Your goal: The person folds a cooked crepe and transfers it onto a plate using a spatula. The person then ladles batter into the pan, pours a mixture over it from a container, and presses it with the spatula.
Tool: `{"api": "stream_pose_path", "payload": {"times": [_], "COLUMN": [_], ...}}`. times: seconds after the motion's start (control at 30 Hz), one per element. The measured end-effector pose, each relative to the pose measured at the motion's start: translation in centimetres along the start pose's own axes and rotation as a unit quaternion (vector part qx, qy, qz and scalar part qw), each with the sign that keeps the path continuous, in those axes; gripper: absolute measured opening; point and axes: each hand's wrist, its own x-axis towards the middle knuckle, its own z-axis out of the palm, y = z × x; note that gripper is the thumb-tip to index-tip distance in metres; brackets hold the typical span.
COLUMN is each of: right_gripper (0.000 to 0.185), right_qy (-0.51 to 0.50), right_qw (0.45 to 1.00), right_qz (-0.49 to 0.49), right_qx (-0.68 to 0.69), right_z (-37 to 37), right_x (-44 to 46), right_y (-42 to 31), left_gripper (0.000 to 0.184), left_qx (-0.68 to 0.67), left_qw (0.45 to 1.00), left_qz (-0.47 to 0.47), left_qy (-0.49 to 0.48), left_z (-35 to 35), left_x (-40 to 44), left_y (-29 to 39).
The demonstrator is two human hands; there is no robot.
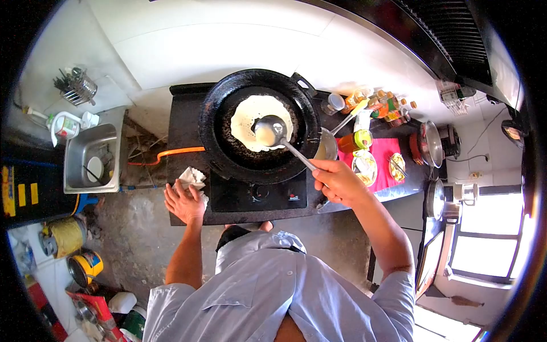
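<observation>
A black wok (pixel 213 122) stands on the stove (pixel 245 195), with a pale round of batter (pixel 249 111) spread on its bottom. My right hand (pixel 340 181) is closed round the handle of a metal ladle (pixel 271 130); the bowl of the ladle is over the batter and has some pale liquid in it. At the counter's left front edge, my left hand (pixel 185 203) rests with its fingers spread, beside and partly on a crumpled white cloth (pixel 192 177). Whether the palm presses on the cloth is hidden.
Right of the wok are a metal pot (pixel 326 147), a jar with a green lid (pixel 362 139) and bowls of food (pixel 364 169) on a red cloth (pixel 385 149). Bottles (pixel 393 108) line the wall. A sink (pixel 94 157) is at left, an orange hose (pixel 176 150) beside the wok.
</observation>
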Motion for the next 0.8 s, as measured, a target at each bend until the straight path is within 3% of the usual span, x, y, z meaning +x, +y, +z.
{"api": "stream_pose_path", "payload": {"times": [0.3,0.57,0.7,0.8], "right_gripper": [0.046,0.048,0.048,0.049], "right_qy": [-0.012,0.094,0.145,0.201], "right_qw": [0.998,0.988,0.945,0.898], "right_qz": [-0.061,-0.107,-0.200,-0.293], "right_qx": [-0.018,-0.051,-0.216,-0.261], "right_z": [2.3,1.2,1.0,1.5], "right_x": [4.3,1.9,0.4,-0.3], "right_y": [-2.4,-1.8,-0.3,1.6], "left_gripper": [0.060,0.060,0.059,0.060], "left_qx": [0.006,-0.001,0.002,0.002], "left_qw": [1.000,1.000,1.000,1.000], "left_qz": [0.010,0.011,0.016,0.017], "left_qy": [0.000,0.008,0.011,0.011], "left_z": [0.1,0.3,0.3,0.3], "left_x": [0.0,0.0,0.0,0.0], "left_y": [-0.2,-0.3,-0.3,-0.4]}}
